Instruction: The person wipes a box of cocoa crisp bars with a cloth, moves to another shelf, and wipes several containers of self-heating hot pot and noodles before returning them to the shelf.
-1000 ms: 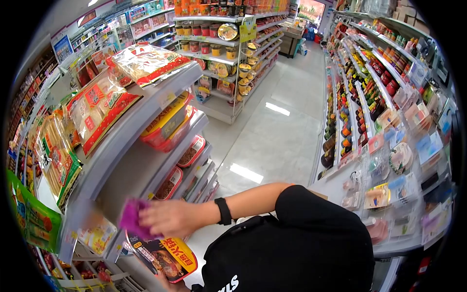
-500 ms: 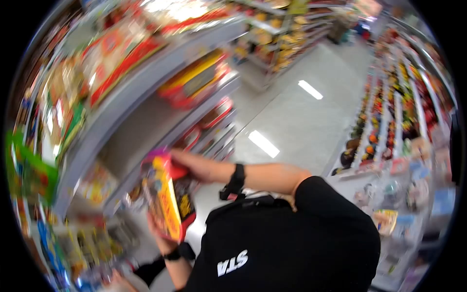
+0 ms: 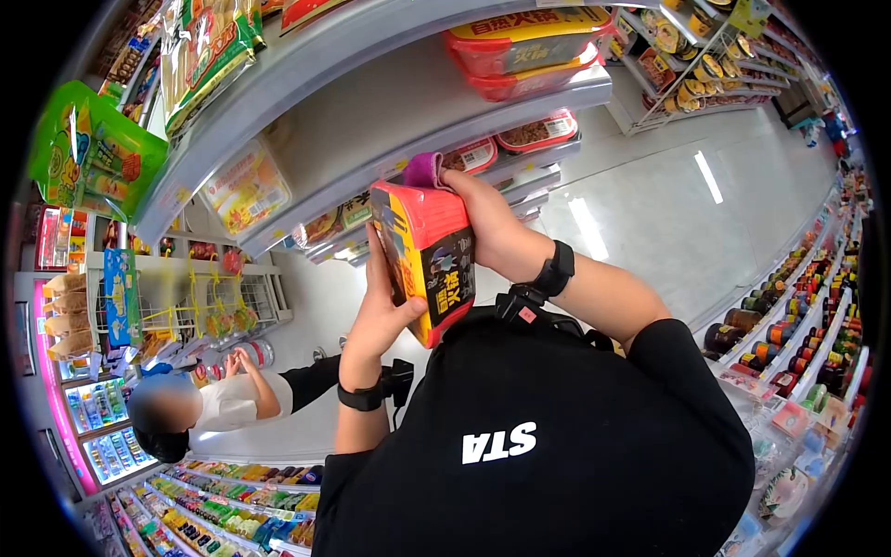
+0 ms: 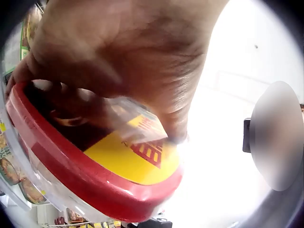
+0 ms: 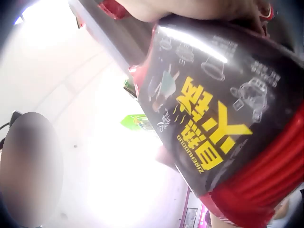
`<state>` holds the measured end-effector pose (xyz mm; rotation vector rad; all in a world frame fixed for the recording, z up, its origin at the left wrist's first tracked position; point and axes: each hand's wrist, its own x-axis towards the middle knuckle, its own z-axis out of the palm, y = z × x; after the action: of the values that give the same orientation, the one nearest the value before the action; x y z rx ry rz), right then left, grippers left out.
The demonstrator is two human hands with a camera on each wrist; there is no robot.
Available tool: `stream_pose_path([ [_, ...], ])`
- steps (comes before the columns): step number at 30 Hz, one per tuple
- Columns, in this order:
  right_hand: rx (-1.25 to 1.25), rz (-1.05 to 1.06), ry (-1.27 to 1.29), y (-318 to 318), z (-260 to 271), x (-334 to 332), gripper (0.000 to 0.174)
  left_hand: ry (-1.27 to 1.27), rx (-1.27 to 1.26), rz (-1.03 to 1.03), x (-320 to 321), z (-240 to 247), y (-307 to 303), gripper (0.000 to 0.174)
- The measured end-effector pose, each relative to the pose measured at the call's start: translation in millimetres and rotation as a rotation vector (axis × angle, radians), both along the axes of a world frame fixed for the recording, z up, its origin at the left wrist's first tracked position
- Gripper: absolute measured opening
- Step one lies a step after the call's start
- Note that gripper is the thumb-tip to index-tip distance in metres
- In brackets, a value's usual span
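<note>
A red box with a yellow and black sleeve (image 3: 447, 269) is held tilted between both hands in front of the chest. My left hand (image 3: 376, 311) grips its left side, thumb on the printed face; in the left wrist view that hand (image 4: 118, 52) spreads over the yellow and dark lid (image 4: 128, 159). My right hand (image 3: 492, 223) holds the red far end, with a purple cloth (image 3: 424, 171) at its fingers. The right wrist view shows part of this hand (image 5: 204, 8) along the edge of the black side panel (image 5: 216, 104). Its fingertips are mostly hidden.
Just beyond the box is a shelf edge (image 3: 371, 167). Stacked red and yellow boxes (image 3: 529, 51) stand on that shelf, with a clear-wrapped pack (image 3: 246, 190) at its left end. Another person (image 3: 241, 399) is at the lower left, near a wire rack (image 3: 269, 288).
The view has swung left and down. The box has been raised and turned on its side; my right hand, earlier above it with the cloth, now holds its end.
</note>
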<state>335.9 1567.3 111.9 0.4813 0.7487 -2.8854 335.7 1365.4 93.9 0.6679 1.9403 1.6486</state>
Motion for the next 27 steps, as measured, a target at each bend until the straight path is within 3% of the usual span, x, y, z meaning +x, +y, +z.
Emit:
stream_pose_path([
  [6, 0.075, -0.066, 0.072, -4, -8, -13, 0.024, 0.178, -0.133, 0.131, 2, 2, 5, 0.135],
  [8, 0.11, -0.048, 0.112, -5, 4, -9, 0.025, -0.024, 0.098, 0.181, 3, 3, 12, 0.129],
  [10, 0.144, -0.034, 0.16, -6, 3, -8, 0.026, -0.047, 0.164, 0.206, 4, 0, 15, 0.125],
  [14, 1.37, -0.258, 0.753, 4, -3, -2, 0.028, -0.274, 0.438, 0.239, 3, -2, 17, 0.117],
  [16, 1.546, -0.33, 0.919, 7, -1, 5, 0.03, -0.308, 0.476, 0.277, 2, -7, 16, 0.115],
  [19, 1.604, -0.315, 1.115, 11, -3, 21, 0.033, -0.365, 0.489, 0.247, 0, -5, 16, 0.099],
  [21, 1.585, -0.185, 1.276, 17, -6, 36, 0.032, -0.534, 0.549, 0.215, 3, -4, 17, 0.087],
  [22, 1.582, -0.099, 1.359, 22, -6, 44, 0.03, -0.492, 0.511, 0.284, 5, 0, 20, 0.083],
  [25, 1.591, 0.019, 1.452, 40, -15, 51, 0.03, -0.493, 0.586, 0.219, -3, -4, 22, 0.084],
  [27, 1.593, -0.031, 1.413, 47, -8, 47, 0.032, -0.449, 0.556, 0.287, 7, 8, 38, 0.084],
])
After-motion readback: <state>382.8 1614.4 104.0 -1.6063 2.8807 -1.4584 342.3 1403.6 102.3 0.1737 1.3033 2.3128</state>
